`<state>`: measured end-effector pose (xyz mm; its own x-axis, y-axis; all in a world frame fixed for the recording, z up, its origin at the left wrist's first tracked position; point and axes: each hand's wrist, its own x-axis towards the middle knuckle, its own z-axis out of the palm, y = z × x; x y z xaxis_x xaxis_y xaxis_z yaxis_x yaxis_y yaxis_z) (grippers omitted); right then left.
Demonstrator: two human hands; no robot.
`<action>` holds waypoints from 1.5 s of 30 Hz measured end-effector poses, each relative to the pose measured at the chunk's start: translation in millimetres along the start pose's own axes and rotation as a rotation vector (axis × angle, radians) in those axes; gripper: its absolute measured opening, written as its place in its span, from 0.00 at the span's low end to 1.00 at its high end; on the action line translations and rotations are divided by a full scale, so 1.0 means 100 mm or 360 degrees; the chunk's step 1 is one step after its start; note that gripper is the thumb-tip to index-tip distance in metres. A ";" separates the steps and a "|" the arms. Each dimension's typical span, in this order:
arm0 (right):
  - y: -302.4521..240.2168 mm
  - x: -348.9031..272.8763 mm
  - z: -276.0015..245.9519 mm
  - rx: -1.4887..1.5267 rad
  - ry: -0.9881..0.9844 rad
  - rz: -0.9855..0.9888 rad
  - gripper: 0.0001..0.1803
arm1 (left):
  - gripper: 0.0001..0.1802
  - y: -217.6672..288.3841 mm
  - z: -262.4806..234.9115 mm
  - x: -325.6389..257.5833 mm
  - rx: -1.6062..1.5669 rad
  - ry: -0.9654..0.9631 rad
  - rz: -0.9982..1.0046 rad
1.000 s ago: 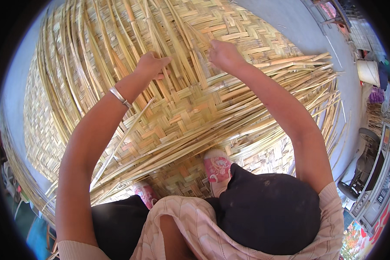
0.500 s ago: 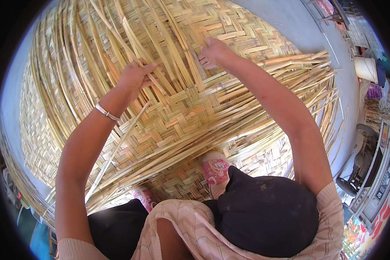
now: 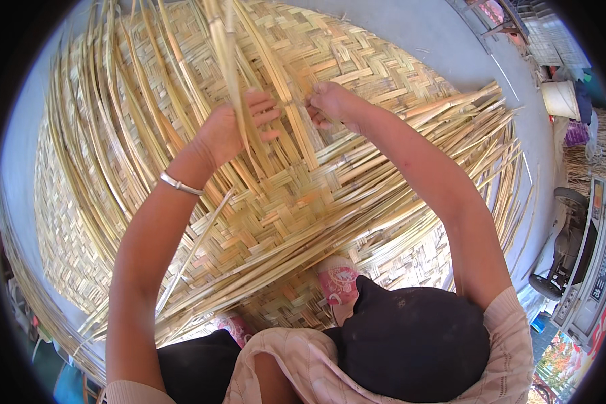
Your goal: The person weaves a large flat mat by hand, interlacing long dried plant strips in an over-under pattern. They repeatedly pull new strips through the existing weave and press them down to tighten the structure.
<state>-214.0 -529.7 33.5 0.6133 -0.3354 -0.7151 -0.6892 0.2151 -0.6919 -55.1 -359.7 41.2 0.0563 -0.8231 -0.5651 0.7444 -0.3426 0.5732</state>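
Observation:
A large woven bamboo mat (image 3: 357, 87) lies on the ground, with many loose bamboo strips fanning out from its woven part. My left hand (image 3: 232, 128) is raised over the mat and holds a bundle of long bamboo strips (image 3: 222, 40) that rise toward the top of the view. A silver bangle (image 3: 180, 183) sits on that wrist. Just to the right, my right hand (image 3: 330, 104) pinches a thin strip at the weave's edge. The two hands are close together, a few fingers' width apart.
My feet in pink sandals (image 3: 339, 281) rest on the mat near my knees. Grey concrete ground (image 3: 444, 40) lies beyond the mat. A white bucket (image 3: 560, 98) stands at the right, and a wheeled vehicle (image 3: 572, 249) is parked by the right rim.
My left hand has lifted a bundle of strips up off the mat. My right hand has stayed at the weave's edge, now closer to the left.

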 end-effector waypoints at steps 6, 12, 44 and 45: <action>-0.20 -0.08 -0.12 -0.0359 -0.0458 -0.0201 0.09 | 0.23 0.01 0.13 0.12 -0.0030 0.0276 0.0120; -0.36 -0.05 -0.19 -0.0704 -0.0734 -0.0108 0.12 | 0.11 0.05 0.03 -0.12 -0.0044 0.0573 0.0364; -0.03 -0.15 -0.19 -0.1805 -0.0340 -0.0291 0.10 | 0.18 -0.51 -0.35 -0.54 0.2188 0.0260 -0.0034; 0.01 -0.18 -0.13 -0.2068 -0.0237 -0.0399 0.09 | 0.18 -0.54 -0.35 -0.53 0.2184 0.0290 -0.0033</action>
<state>-230.2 -535.6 46.9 0.7556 -0.1165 -0.6446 -0.3662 -0.8911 -0.2682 -75.0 -281.9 20.1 0.2176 -0.7787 -0.5884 -0.4920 -0.6082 0.6230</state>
